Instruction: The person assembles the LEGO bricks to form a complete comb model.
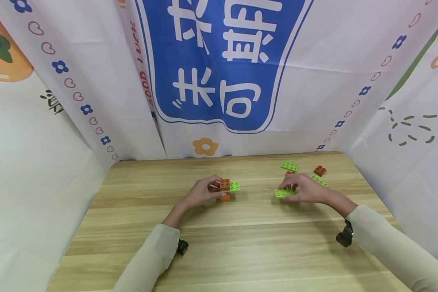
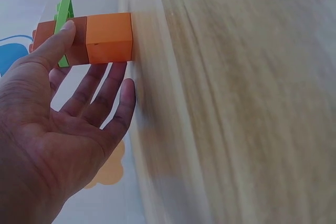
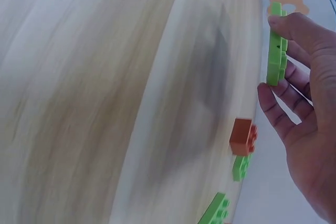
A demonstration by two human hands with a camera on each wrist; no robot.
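Observation:
My left hand (image 1: pixel 203 191) grips a small stack of toy building blocks, thumb on one side and fingers on the other. An orange block (image 2: pixel 110 38) forms its base, right at the tabletop in the left wrist view. Above it come a brown block (image 2: pixel 79 40), a thin green plate (image 2: pixel 64 17) jutting out sideways, and a studded brown block (image 1: pixel 224 183) on top. Off to the right, my right hand (image 1: pixel 307 188) pinches a flat green studded plate (image 3: pixel 275 51) between thumb and fingers, raised above the wooden table.
Around the right hand lie loose pieces: a green plate (image 1: pixel 289 166) toward the back, a brown block (image 1: pixel 320 170), another green plate (image 1: pixel 319 181), and a brown block (image 1: pixel 290 173) partly hidden by the hand. Printed cloth (image 1: pixel 314 101) hangs behind the wooden table (image 1: pixel 241 251).

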